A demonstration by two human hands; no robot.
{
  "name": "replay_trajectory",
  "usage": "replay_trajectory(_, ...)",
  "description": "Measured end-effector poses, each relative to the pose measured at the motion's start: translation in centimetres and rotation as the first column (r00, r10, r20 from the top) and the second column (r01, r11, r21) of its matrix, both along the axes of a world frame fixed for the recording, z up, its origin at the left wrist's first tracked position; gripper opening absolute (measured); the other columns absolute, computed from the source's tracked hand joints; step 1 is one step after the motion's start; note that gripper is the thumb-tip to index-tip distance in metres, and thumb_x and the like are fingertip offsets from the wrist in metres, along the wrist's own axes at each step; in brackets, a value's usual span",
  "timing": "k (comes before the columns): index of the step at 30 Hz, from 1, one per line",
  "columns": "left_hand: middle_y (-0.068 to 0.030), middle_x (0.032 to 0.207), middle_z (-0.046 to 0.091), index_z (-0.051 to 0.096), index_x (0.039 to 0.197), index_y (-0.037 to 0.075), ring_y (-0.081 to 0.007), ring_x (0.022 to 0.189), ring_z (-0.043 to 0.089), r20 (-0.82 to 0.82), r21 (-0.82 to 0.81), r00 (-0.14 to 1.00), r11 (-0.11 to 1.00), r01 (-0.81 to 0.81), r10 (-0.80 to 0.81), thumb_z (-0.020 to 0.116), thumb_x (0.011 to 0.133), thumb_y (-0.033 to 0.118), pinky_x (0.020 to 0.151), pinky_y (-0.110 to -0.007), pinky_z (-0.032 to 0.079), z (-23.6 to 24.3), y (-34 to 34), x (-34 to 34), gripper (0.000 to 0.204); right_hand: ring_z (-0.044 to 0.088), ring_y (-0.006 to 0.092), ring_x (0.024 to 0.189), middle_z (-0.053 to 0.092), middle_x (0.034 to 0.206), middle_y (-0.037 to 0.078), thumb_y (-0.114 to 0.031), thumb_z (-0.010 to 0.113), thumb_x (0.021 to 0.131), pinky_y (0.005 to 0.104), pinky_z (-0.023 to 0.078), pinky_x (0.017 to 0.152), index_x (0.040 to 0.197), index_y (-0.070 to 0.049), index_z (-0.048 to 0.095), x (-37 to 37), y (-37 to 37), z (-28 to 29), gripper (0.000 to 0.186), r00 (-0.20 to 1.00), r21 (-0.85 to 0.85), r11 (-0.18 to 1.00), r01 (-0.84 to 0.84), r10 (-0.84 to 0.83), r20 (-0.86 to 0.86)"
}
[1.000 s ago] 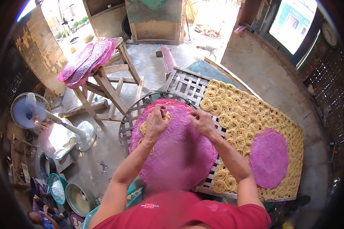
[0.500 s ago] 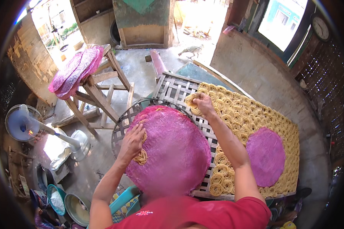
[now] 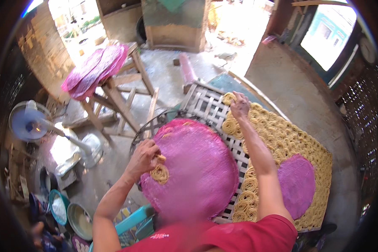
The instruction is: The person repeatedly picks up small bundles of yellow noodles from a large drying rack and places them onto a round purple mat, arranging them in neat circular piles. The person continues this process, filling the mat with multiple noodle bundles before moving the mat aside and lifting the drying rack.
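Moving toward the far edge of the slatted tray [image 3: 199, 97], one noodle nest [image 3: 228, 98] is now resting at its upper end. The right hand [image 3: 240, 106] is touching the nest's side; I cannot tell whether its fingers are pinching. The left hand [image 3: 146, 157] is pinching another nest [image 3: 160, 158] over the round pink sheet [image 3: 207, 155]. Beyond, a wooden stool [image 3: 122, 102] is bearing pink sheets [image 3: 97, 69].
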State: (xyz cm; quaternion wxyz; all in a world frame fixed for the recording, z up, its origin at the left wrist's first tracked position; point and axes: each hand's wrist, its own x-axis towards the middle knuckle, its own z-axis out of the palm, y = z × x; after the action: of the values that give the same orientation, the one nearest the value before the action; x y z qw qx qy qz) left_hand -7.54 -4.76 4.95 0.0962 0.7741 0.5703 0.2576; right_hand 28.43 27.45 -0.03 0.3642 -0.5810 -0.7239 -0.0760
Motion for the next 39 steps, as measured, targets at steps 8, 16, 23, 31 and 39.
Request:
replay_trajectory(8,-0.0069,0.083,0.062,0.068,0.096,0.003,-0.0192,0.084,0.067,0.514,-0.158,0.816,0.964,-0.212,0.264,0.068,0.076,-0.004,0.078,-0.033,0.054,2.6,-2.7,-2.4,0.021,0.071,0.0150,0.091,0.077,0.107,0.009,-0.018,0.068,0.104,0.0317,0.059,0.078,0.121,-0.003,0.077,-5.1,-19.1,6.1,0.025,0.671,-0.613,0.281,-0.739,0.389,-0.631)
replay_trajectory(16,-0.0151,0.140,0.063,0.069,0.131,0.007,-0.0364,0.134,0.058,0.199,0.091,0.965,0.983,0.157,-0.172,0.083,0.081,0.010,0.114,-0.046,0.046,3.9,-3.3,7.1,0.052,0.073,0.0213,0.087,0.074,0.105,0.013,-0.022,0.063,0.109,0.0360,0.062,0.075,0.118,-0.001,0.069,-8.5,-22.3,6.4,0.024,0.282,-0.292,-0.018,-0.956,-0.328,-0.902)
replay_trajectory(23,-0.0195,0.154,0.057,0.066,0.138,0.002,-0.0388,0.145,0.051,-0.163,-0.020,0.981,0.993,-0.112,0.107,0.081,0.087,0.015,0.120,-0.048,0.041,-2.0,-7.4,2.3,0.054,0.073,0.0204,0.101,0.074,0.112,0.016,0.004,0.055,0.090,0.0349,0.064,0.093,0.124,0.000,0.072,-2.1,-10.2,5.6,0.038,0.612,-0.445,0.656,-0.610,0.033,-0.790)
replay_trajectory(31,-0.0132,0.124,0.072,0.069,0.116,0.003,-0.0345,0.127,0.063,0.045,-0.062,0.990,0.990,-0.130,0.133,0.078,0.083,0.002,0.110,-0.046,0.048,-1.4,-8.7,3.3,0.034,0.076,0.0252,0.097,0.079,0.105,0.017,-0.016,0.068,0.093,0.0357,0.060,0.090,0.105,-0.005,0.078,-1.9,-0.6,1.3,0.020,0.952,-0.532,0.821,-0.208,0.045,-0.303)
replay_trajectory(39,-0.0103,0.094,0.071,0.067,0.114,0.006,-0.0225,0.087,0.072,0.482,-0.337,0.814,0.926,-0.170,0.325,0.077,0.082,-0.004,0.077,-0.034,0.056,2.5,-9.7,4.3,0.035,0.072,0.0321,0.105,0.074,0.121,0.017,-0.026,0.062,0.102,0.0424,0.058,0.088,0.128,-0.008,0.073,-1.4,-10.0,3.5,0.033,0.906,-0.396,0.830,-0.394,0.279,-0.318)
